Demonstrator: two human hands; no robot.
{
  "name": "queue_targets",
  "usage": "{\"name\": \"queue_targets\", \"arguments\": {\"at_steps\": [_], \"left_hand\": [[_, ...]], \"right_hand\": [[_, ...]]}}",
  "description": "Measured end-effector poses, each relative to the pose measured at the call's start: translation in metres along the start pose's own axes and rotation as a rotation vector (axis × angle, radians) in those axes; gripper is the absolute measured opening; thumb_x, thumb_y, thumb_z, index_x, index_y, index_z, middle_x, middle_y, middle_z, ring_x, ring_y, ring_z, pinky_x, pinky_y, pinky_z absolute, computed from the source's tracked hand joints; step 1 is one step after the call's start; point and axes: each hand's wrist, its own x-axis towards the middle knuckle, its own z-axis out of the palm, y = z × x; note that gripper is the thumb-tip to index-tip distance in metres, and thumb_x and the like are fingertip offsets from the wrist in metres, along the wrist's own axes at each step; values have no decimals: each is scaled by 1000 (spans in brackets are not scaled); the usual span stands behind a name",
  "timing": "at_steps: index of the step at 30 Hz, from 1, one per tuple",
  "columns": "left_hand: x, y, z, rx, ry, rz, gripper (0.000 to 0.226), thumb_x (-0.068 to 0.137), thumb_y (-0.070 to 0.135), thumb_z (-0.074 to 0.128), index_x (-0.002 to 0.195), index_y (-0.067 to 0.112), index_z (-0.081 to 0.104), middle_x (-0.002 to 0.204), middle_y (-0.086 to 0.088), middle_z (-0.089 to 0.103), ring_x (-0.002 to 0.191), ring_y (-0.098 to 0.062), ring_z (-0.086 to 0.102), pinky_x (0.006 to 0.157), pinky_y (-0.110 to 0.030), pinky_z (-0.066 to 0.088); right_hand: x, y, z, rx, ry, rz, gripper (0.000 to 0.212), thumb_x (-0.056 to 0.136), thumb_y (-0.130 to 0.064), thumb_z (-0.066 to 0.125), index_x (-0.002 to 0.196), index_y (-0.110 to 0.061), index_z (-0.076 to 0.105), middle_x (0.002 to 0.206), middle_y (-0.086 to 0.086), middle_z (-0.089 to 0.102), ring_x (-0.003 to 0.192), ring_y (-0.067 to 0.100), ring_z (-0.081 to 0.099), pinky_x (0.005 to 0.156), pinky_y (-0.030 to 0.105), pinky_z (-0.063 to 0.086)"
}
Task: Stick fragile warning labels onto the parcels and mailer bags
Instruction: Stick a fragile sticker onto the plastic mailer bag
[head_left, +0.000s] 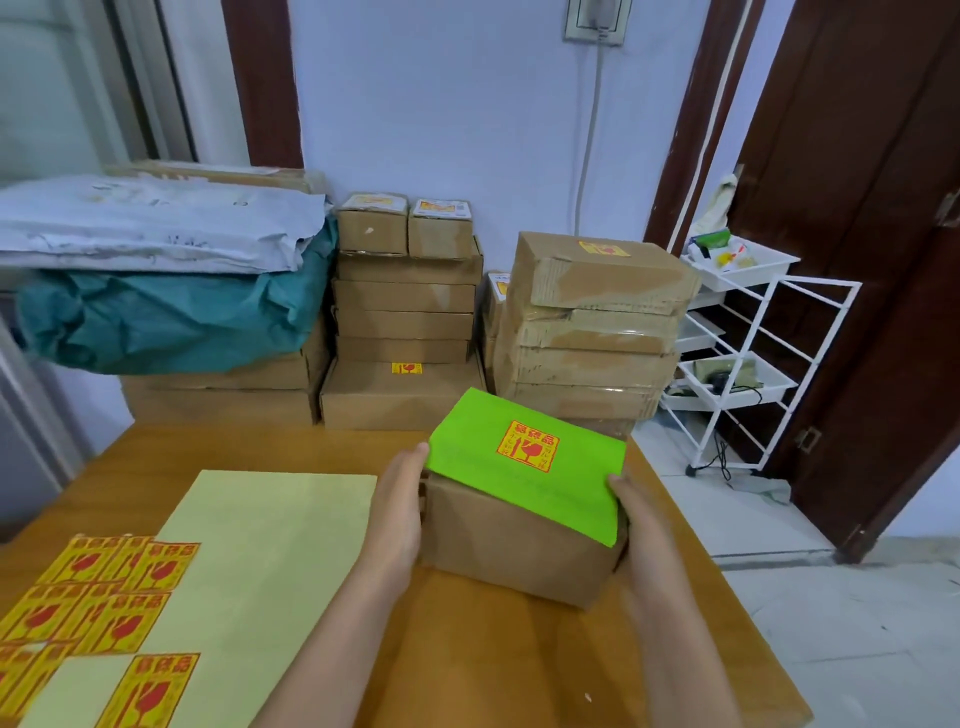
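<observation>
A brown cardboard parcel (511, 545) sits on the wooden table (467, 665) with a bright green mailer bag (561, 493) lying on top of it. The bag carries a yellow and red fragile label (527, 446). My left hand (397, 512) grips the left side of the parcel and bag. My right hand (636, 525) grips their right side, fingers curled at the bag's edge. A pale backing sheet (249, 571) lies at the left of the table, with several loose fragile labels (104, 597) beside and on it.
Behind the table stand stacks of brown boxes (405, 306), some labelled, and a taller stack (592, 332) at the right. Grey and teal mailer bags (156, 270) pile up on boxes at the left. A white wire rack (743, 358) stands by a dark door.
</observation>
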Motion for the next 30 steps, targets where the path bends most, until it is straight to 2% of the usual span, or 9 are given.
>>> {"name": "queue_targets", "arguments": {"at_steps": [4,9,12,14,16,19,23,26,30], "left_hand": [[-2,1,-14,-12,33,18,25,99,22,42,77,29,49,79,19,47,72,9,49,69,-19,35],[5,0,-27,-44,67,-24,22,98,30,41,90,22,60,103,1,61,98,-15,54,84,-33,42],[11,5,-29,-83,79,-72,30,100,31,37,86,19,60,94,0,62,86,-13,55,72,-31,42],[14,6,-29,-81,56,-85,26,99,31,39,96,20,61,102,0,63,94,-14,56,77,-32,43],[16,5,-29,-75,30,-96,24,98,33,42,103,22,62,108,1,63,100,-13,56,80,-33,42],[12,1,-27,-84,-7,-114,23,96,35,44,99,26,65,102,5,66,95,-8,56,71,-30,39],[7,-6,-31,-121,-3,-73,26,96,32,43,106,23,66,106,3,67,97,-11,57,72,-29,39],[6,-4,-35,-166,3,-47,30,97,33,43,111,22,66,109,3,68,98,-8,60,73,-26,41],[16,6,-39,-186,-5,-10,27,99,30,42,103,25,67,92,11,71,74,8,64,56,-13,49]], "right_hand": [[11,0,15,36,20,132,35,96,-26,49,128,-13,58,117,7,68,102,19,65,79,30,51],[15,-1,22,56,-50,123,32,98,-35,43,98,-18,70,90,0,75,77,10,70,75,32,48],[14,7,19,20,14,53,36,99,-37,39,107,-19,69,107,1,72,100,13,66,82,32,47],[13,14,16,11,90,26,37,97,-41,40,118,-23,66,119,-1,67,115,17,59,89,36,45],[12,18,11,40,126,16,38,97,-41,41,124,-25,62,124,-3,64,121,16,54,87,33,44],[6,17,12,65,131,29,35,99,-36,38,119,-22,62,114,-3,68,110,13,59,73,27,44],[-2,17,23,115,11,88,30,100,-29,37,100,-22,66,79,-8,73,68,1,67,52,18,47],[2,18,33,140,-29,84,30,100,-28,36,98,-22,65,80,-8,74,68,2,68,59,24,47],[12,12,54,139,-77,105,33,99,-31,39,117,-20,64,101,-2,74,82,7,70,72,31,48]]}}
